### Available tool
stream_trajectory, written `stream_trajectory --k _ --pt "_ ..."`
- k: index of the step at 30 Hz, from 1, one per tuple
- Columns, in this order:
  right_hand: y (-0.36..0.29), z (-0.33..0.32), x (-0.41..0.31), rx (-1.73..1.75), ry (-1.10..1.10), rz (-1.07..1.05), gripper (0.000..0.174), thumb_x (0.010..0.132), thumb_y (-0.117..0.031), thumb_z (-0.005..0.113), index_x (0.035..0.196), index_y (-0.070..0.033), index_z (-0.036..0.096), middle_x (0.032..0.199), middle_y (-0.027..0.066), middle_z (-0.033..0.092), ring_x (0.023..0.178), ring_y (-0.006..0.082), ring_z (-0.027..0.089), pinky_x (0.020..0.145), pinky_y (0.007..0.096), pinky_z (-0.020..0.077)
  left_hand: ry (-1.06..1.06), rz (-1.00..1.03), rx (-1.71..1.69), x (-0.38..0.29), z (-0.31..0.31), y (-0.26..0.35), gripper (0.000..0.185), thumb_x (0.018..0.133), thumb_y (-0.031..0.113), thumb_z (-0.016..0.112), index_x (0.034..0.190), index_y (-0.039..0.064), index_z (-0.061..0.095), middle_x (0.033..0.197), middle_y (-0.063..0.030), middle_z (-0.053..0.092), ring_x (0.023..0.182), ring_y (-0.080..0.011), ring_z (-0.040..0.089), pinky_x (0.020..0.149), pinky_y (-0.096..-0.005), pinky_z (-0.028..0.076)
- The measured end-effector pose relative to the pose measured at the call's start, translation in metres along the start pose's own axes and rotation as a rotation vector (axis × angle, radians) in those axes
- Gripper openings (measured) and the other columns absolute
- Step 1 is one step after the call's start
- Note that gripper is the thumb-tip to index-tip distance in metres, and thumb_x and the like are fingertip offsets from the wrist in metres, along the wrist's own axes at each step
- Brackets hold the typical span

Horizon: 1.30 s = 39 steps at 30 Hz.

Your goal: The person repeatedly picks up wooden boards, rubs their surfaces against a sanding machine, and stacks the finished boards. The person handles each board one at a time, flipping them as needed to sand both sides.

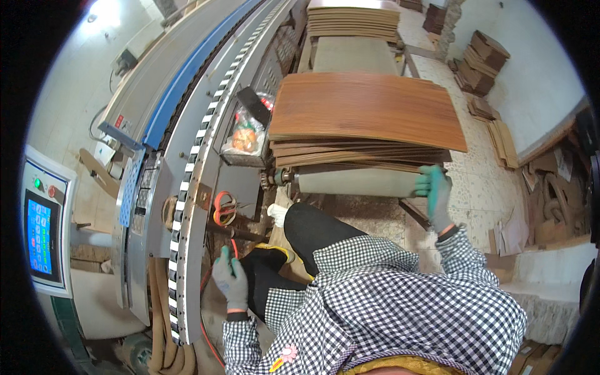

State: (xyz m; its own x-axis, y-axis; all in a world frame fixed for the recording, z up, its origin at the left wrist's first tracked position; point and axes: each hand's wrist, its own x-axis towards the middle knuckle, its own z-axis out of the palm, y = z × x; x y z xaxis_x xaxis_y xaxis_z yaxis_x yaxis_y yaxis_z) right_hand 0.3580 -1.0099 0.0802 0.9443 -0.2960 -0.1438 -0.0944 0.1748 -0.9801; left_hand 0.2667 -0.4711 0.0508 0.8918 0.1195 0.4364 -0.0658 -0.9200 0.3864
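My right hand [436,197], in a grey and green work glove, is at the right end of a pale conveyor roller [356,182]. Its fingers lie over the roller end, just below a stack of wood-grain panels [365,105]; whether they grip it I cannot tell. The top panel is reddish brown, and those beneath are unevenly stacked. Beside my left knee hangs my left hand [230,276], gloved alike, with its fingers loosely apart and nothing visible in them. An orange hose [235,248] runs close to it. Orange-handled scissors [226,208] are above that hand, by the machine rail.
A long machine with a black-and-white chain rail [187,180] runs along my left. Its control panel [43,234] has a lit screen. A metal box [244,152] holding plastic-wrapped items sits beside the panels. More boards [352,21] are stacked farther back, and others [483,63] by the right wall.
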Motion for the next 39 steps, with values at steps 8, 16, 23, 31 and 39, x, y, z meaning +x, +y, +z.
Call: stream_trajectory --k 8,16,23,31,39 --pt "-0.044 -0.063 0.043 0.239 0.113 -0.093 0.046 0.095 -0.037 0.054 0.136 -0.018 0.046 0.099 0.0039 0.062 0.077 0.0156 0.059 0.066 0.0295 0.0502 0.523 -0.090 0.229 0.021 -0.140 -0.091 0.039 0.087 0.022 0.056 0.120 0.001 0.058 0.106 -0.0159 0.062 0.097 -0.0315 0.058 0.085 -0.0406 0.044" --pt "-0.032 -0.043 -0.007 0.294 -0.044 -0.113 0.032 0.092 -0.030 0.059 0.116 -0.010 0.056 0.097 0.0025 0.062 0.072 0.0145 0.056 0.065 0.0293 0.0453 -0.142 -0.568 -0.001 0.010 -0.164 -0.149 0.042 0.087 0.030 0.055 0.117 0.002 0.061 0.112 -0.0149 0.062 0.103 -0.0301 0.058 0.086 -0.0394 0.045" --pt "-0.031 0.013 -0.067 0.256 -0.338 0.237 0.031 0.089 -0.031 0.063 0.107 -0.005 0.058 0.087 0.0084 0.062 0.072 0.0176 0.060 0.064 0.0321 0.0514 -0.564 -0.562 0.207 0.050 -0.149 -0.177 0.045 0.087 0.038 0.054 0.115 0.004 0.063 0.118 -0.0140 0.062 0.107 -0.0289 0.059 0.087 -0.0383 0.046" --pt "-0.020 0.050 -0.102 0.345 -0.449 0.144 0.031 0.090 -0.022 0.060 0.112 0.001 0.056 0.093 0.0108 0.064 0.077 0.0209 0.064 0.067 0.0335 0.0547 -0.761 -1.072 0.176 0.063 -0.143 -0.173 0.058 0.089 0.050 0.053 0.123 0.004 0.059 0.129 -0.0129 0.057 0.115 -0.0295 0.055 0.094 -0.0424 0.043" --pt "-0.021 0.132 -0.100 0.345 -0.767 0.319 0.032 0.091 -0.014 0.053 0.115 0.007 0.055 0.105 0.0171 0.064 0.086 0.0274 0.066 0.071 0.0359 0.0578 -0.724 -1.041 0.093 0.066 -0.151 -0.153 0.043 0.092 0.040 0.048 0.118 0.010 0.063 0.131 -0.0113 0.055 0.113 -0.0277 0.055 0.094 -0.0417 0.042"
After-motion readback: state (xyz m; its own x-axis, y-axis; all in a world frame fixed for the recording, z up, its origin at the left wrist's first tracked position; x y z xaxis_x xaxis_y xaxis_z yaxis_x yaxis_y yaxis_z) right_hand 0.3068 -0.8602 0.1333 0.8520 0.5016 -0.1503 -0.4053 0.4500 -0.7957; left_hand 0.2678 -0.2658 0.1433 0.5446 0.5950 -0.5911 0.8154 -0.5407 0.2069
